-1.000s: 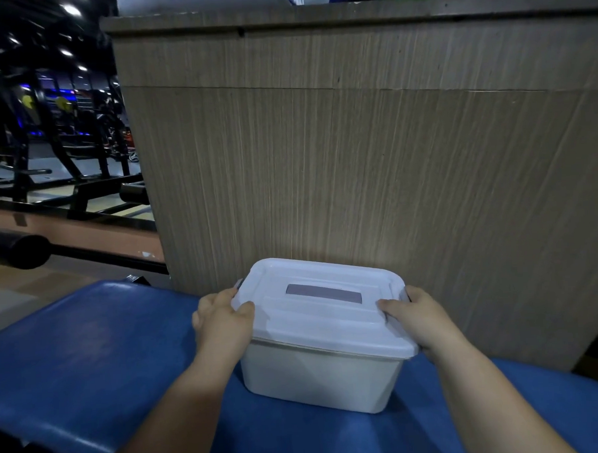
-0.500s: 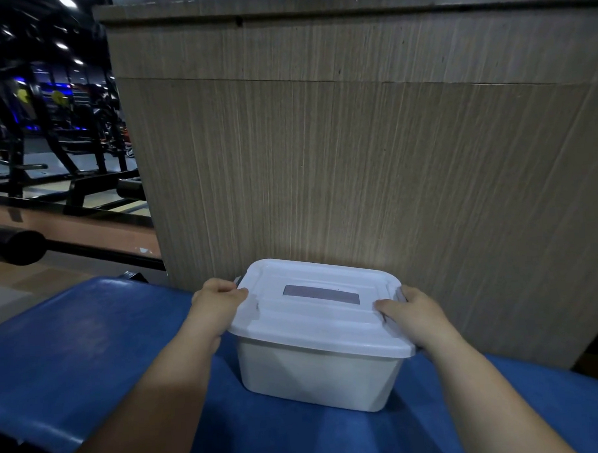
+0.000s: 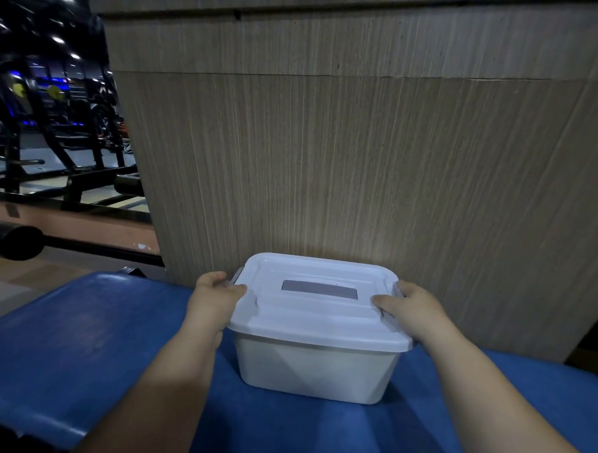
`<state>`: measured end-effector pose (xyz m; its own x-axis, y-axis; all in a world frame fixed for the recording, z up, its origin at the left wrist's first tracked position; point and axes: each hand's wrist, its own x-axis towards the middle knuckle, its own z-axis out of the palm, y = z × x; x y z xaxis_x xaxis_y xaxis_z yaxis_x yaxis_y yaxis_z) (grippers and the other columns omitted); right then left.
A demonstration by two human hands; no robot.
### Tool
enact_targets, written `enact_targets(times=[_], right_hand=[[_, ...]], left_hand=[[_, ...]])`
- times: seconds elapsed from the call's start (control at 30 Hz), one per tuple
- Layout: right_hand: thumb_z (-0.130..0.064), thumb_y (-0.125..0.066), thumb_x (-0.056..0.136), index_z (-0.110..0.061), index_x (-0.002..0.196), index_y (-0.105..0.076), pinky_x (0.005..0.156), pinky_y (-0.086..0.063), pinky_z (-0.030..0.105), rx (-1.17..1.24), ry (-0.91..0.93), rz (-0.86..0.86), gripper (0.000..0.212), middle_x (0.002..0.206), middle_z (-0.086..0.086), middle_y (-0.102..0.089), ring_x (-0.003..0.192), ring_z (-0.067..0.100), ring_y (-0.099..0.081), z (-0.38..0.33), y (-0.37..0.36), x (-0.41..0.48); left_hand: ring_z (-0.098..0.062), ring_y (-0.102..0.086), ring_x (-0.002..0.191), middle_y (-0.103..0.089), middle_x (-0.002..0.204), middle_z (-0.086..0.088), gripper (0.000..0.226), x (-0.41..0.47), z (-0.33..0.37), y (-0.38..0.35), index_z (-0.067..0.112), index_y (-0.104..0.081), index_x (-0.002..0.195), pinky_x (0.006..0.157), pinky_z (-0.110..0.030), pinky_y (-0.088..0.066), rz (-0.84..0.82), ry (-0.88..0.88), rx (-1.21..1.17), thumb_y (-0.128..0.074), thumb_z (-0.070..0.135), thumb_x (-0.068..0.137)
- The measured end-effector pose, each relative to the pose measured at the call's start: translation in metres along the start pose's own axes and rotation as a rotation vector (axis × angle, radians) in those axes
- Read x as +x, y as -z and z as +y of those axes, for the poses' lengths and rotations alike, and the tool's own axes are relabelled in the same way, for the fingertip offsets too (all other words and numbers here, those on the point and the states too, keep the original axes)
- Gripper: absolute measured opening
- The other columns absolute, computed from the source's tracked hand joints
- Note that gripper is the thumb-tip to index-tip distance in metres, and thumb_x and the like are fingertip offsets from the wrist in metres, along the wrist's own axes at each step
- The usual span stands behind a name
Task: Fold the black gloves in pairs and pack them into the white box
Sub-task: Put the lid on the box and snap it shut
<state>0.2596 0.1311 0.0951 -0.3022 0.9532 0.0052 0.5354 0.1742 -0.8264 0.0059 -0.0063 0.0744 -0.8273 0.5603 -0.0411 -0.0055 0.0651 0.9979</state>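
White box [image 3: 317, 371] upright (lid [image 3: 305, 316] on), long axis running left-right

white box [image 3: 314, 373] | lid [image 3: 295, 324] on, grey handle flat | upright | on blue bench [image 3: 90, 338], at far edge

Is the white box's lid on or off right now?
On: the lid covers the white box all round, left hand and right hand gripping its ends. Latched or not, cannot tell.

white box [image 3: 317, 369]: 1 | lid [image 3: 315, 316]: 1 | left hand [image 3: 214, 298]: 1 | right hand [image 3: 412, 310]: 1 | blue pad [image 3: 90, 338]: 1
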Motion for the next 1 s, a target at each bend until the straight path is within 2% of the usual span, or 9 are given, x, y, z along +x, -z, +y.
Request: enact_targets(times=[0.07,0.17,0.3,0.43,0.6,0.77,0.87,0.93,1.0], right_hand=[[-0.027,-0.066,0.082,-0.015,0.076,-0.051,0.049,-0.038,0.025,0.007,0.001,-0.002,0.021,0.08,0.0,-0.057,0.066,0.015,-0.054,0.0,0.0,-0.001],[-0.028,-0.066,0.083,-0.012,0.09,-0.058,0.049,-0.042,0.024,0.015,-0.004,-0.007,0.019,0.09,0.002,-0.062,0.074,0.017,-0.059,0.0,0.0,-0.004],[-0.027,-0.066,0.082,-0.01,0.083,-0.055,0.052,-0.043,0.026,0.021,-0.003,0.002,0.02,0.092,0.003,-0.061,0.072,0.016,-0.058,0.002,-0.001,-0.003],[-0.03,-0.066,0.08,-0.008,0.091,-0.059,0.064,-0.051,0.031,0.024,-0.006,0.005,0.026,0.101,0.005,-0.062,0.083,0.019,-0.063,0.005,-0.002,-0.001],[-0.033,-0.066,0.079,-0.013,0.085,-0.058,0.058,-0.047,0.029,0.003,0.001,0.004,0.023,0.108,0.006,-0.059,0.083,0.018,-0.061,0.006,-0.003,0.001],[-0.034,-0.065,0.08,-0.017,0.075,-0.049,0.052,-0.04,0.027,-0.032,0.005,0.016,0.024,0.111,0.007,-0.054,0.075,0.016,-0.056,0.008,-0.003,0.002],[-0.038,-0.066,0.078,-0.016,0.089,-0.056,0.059,-0.046,0.028,-0.026,-0.013,0.016,0.026,0.119,0.007,-0.053,0.083,0.018,-0.058,0.009,-0.003,0.003],[-0.044,-0.068,0.073,-0.019,0.113,-0.057,0.07,-0.052,0.033,0.003,-0.046,0.014,0.048,0.125,0.004,-0.051,0.092,0.021,-0.059,0.01,-0.003,0.002],[-0.052,-0.07,0.062,-0.023,0.131,-0.05,0.078,-0.055,0.038,0.075,-0.084,0.029,0.078,0.128,0.002,-0.053,0.098,0.023,-0.061,0.011,-0.002,-0.001]], left_hand=[[-0.022,-0.054,0.11,-0.054,0.134,-0.007,0.057,0.0,0.001,-0.001,0.011,-0.042,0.137,0.087,-0.03,-0.044,-0.001,-0.024,-0.01,-0.067,0.01,0.086],[-0.023,-0.054,0.114,-0.053,0.136,-0.006,0.058,0.0,0.002,-0.002,0.011,-0.041,0.138,0.09,-0.03,-0.044,0.008,-0.038,0.007,-0.067,0.009,0.085],[-0.026,-0.053,0.111,-0.052,0.135,-0.009,0.069,-0.005,0.003,-0.004,0.007,-0.038,0.141,0.085,-0.031,-0.043,0.005,-0.007,0.041,-0.072,0.015,0.083],[-0.027,-0.059,0.094,-0.061,0.1,-0.007,0.051,-0.003,0.006,-0.004,0.0,-0.053,0.127,0.078,-0.034,-0.046,-0.07,0.042,0.127,-0.073,0.017,0.082],[-0.027,-0.059,0.096,-0.06,0.109,-0.008,0.05,-0.001,0.008,-0.003,0.004,-0.054,0.128,0.075,-0.033,-0.047,-0.08,0.016,0.218,-0.071,0.019,0.084],[-0.022,-0.055,0.089,-0.057,0.1,-0.004,0.042,-0.007,0.012,-0.006,0.005,-0.057,0.125,0.073,-0.03,-0.042,-0.044,-0.063,0.342,-0.067,0.018,0.086],[-0.023,-0.054,0.091,-0.058,0.106,-0.006,0.045,-0.008,0.012,-0.007,0.005,-0.054,0.128,0.076,-0.031,-0.042,-0.039,-0.062,0.35,-0.066,0.018,0.087],[-0.024,-0.055,0.094,-0.059,0.113,-0.008,0.046,-0.008,0.011,-0.006,0.007,-0.053,0.129,0.078,-0.032,-0.044,-0.039,-0.059,0.343,-0.066,0.019,0.087],[-0.025,-0.057,0.097,-0.06,0.113,-0.006,0.046,-0.008,0.009,-0.006,0.009,-0.054,0.129,0.079,-0.033,-0.046,-0.035,-0.058,0.319,-0.066,0.021,0.086]])
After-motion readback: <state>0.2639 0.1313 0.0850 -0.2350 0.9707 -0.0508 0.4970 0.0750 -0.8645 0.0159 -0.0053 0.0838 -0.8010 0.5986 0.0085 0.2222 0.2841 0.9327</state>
